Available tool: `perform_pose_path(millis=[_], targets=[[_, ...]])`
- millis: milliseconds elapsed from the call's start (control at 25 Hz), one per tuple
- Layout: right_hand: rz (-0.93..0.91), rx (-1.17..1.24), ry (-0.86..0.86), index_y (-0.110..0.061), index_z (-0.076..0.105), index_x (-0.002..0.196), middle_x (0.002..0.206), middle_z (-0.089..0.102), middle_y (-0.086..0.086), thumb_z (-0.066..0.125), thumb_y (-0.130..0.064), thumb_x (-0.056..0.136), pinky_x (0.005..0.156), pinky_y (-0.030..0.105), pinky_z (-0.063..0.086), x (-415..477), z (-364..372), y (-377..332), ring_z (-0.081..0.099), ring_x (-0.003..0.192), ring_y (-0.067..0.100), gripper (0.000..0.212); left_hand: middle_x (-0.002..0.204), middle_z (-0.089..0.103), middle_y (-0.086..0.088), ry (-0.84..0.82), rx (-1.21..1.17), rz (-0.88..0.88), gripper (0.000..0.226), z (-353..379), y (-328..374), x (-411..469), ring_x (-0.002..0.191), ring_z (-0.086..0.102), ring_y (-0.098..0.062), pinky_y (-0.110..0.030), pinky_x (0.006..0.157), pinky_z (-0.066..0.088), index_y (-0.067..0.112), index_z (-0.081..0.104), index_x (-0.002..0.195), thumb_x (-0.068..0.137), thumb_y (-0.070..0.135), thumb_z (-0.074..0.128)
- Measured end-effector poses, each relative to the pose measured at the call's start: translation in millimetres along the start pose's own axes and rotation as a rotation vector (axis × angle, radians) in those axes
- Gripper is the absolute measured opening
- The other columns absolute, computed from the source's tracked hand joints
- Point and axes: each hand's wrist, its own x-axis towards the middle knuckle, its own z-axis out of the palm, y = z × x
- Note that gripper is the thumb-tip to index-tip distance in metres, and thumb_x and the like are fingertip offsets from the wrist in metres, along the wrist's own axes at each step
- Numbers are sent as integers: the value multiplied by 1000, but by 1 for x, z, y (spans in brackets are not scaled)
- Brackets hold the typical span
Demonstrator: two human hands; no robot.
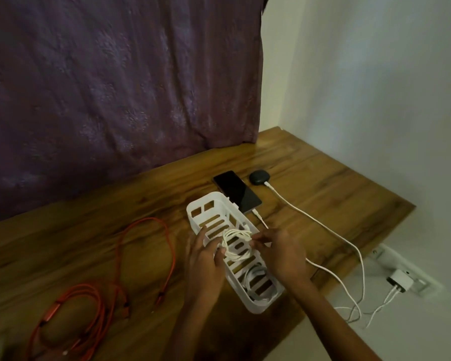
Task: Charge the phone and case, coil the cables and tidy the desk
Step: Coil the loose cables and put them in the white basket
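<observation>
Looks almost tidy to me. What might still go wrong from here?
1. The white coil, pinched between the left hand and right hand over the basket, may spring loose when dropped in.
2. The charging cable passes close by the right hand and off the desk; a snag might unplug the case.
3. The orange cables lie uncoiled and may tangle.

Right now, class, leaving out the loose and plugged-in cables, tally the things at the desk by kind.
Phone: 1
Case: 1
Basket: 1
White coils: 2, held coil and stored coil in the basket
Total: 5
</observation>
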Motion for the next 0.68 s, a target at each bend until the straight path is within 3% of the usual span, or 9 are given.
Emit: perform_pose_path(millis=[120, 320, 400, 560, 680], targets=[[-119, -213, 13, -28, 65, 109, 101, 70, -10, 51, -31, 92, 64, 15, 43, 1, 7, -2, 63, 84, 6, 22, 155, 19, 0, -13, 87, 30, 35, 10, -3, 1, 144, 3, -25, -40, 117, 16, 20, 52, 128, 96, 25, 40], [-194, -482, -100, -19, 57, 113, 96, 68, 1, 45, -24, 95, 65, 23, 47, 5, 16, -7, 64, 81, 15, 22, 134, 53, -17, 90, 351, 204, 38, 21, -11, 1, 127, 42, -44, -54, 95, 40, 12, 64, 108, 89, 25, 33], [-222, -526, -157, -17, 54, 115, 104, 67, 3, 49, -23, 93, 73, 26, 51, 4, 16, -8, 65, 88, 16, 23, 134, 52, -18, 85, 388, 222, 37, 22, -14, 2, 127, 42, -45, -55, 95, 40, 10, 62, 107, 88, 25, 34], [-264, -592, -194, -13, 52, 116, 109, 65, 5, 51, -23, 93, 80, 27, 51, 3, 14, -10, 64, 96, 18, 25, 135, 50, -20, 49, 361, 216, 30, 23, -16, 1, 126, 41, -45, -58, 94, 38, 6, 61, 110, 81, 15, 56], [-269, -592, -169, -14, 53, 117, 109, 66, 5, 51, -24, 93, 82, 28, 52, 1, 15, -9, 65, 97, 18, 26, 135, 51, -18, 24, 354, 217, 36, 21, -15, 1, 126, 42, -44, -57, 94, 40, 7, 60, 113, 88, 23, 40]])
